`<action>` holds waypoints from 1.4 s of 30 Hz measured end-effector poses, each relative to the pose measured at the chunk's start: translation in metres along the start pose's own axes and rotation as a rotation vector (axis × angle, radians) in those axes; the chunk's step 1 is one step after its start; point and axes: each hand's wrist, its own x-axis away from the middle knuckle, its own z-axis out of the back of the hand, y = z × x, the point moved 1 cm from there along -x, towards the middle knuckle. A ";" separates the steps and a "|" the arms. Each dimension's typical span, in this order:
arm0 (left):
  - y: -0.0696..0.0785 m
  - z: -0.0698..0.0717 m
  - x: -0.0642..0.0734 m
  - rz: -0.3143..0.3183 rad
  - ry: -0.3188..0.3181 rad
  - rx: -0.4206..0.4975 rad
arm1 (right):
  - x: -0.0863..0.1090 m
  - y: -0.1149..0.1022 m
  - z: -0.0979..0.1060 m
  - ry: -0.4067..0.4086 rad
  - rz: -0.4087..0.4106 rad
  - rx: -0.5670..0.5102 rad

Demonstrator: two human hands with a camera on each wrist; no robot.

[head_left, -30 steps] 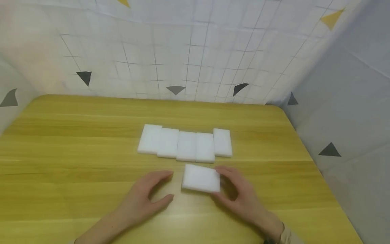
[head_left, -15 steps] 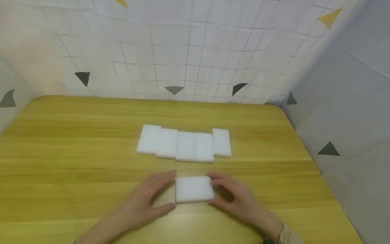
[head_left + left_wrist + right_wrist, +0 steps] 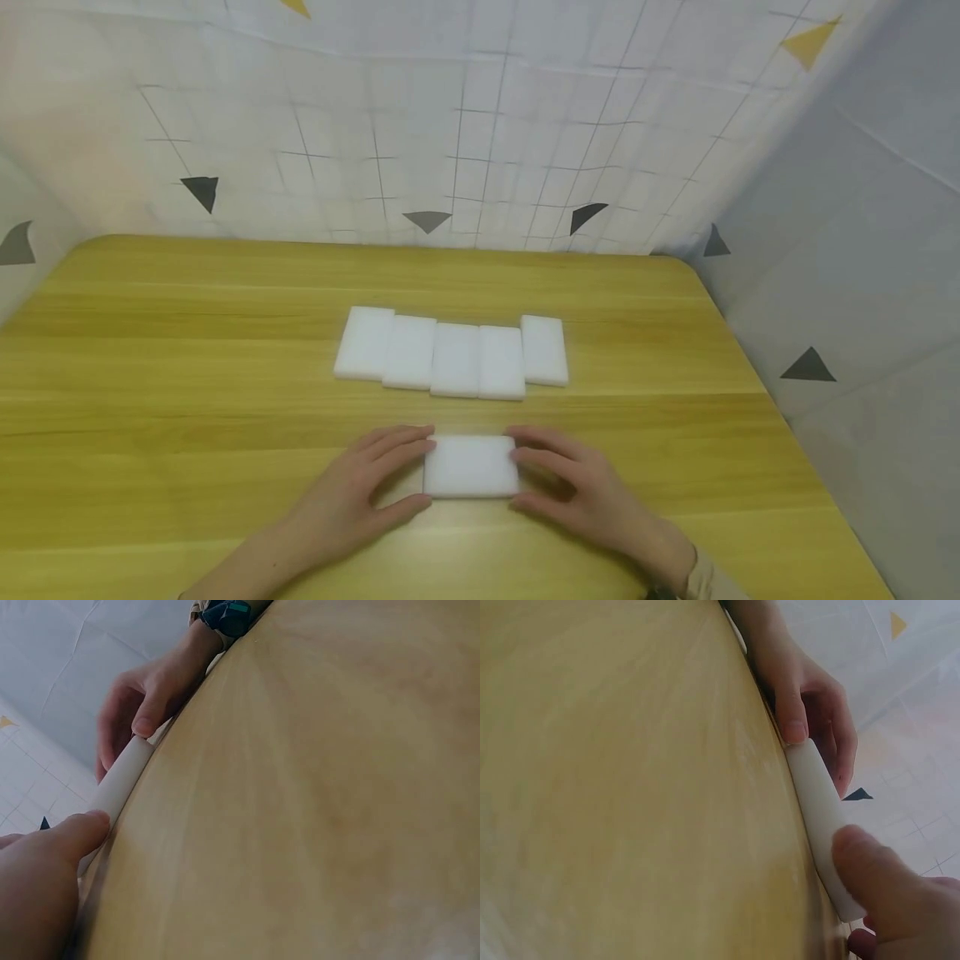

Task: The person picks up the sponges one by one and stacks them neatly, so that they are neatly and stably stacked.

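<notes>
A white rectangular block [image 3: 471, 467], which looks like a melamine sponge, lies flat on the wooden table with its long side across. My left hand [image 3: 360, 492] holds its left end, thumb at the near corner and fingers at the far corner. At the other end my right hand [image 3: 585, 492] grips it the same way, fingertips just over the top edge. Both wrist views show a thumb against the block's near side, in the left wrist view on the white side face [image 3: 124, 780] and in the right wrist view on its rounded edge [image 3: 817, 795].
Beyond the hands, several similar white blocks [image 3: 455, 358] lie side by side in an uneven row, the rightmost [image 3: 545, 350] set farther back. The wooden table [image 3: 187, 350] ends at a patterned white cloth [image 3: 322, 125] behind and a grey-white one [image 3: 885, 333] at right.
The block has come nearer and to the left, turning from tilted to straight. At first only the right hand held it; now the left hand holds its left end too.
</notes>
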 end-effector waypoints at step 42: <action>-0.001 -0.001 0.000 0.058 0.003 -0.012 | 0.008 0.020 0.009 0.266 -0.281 0.322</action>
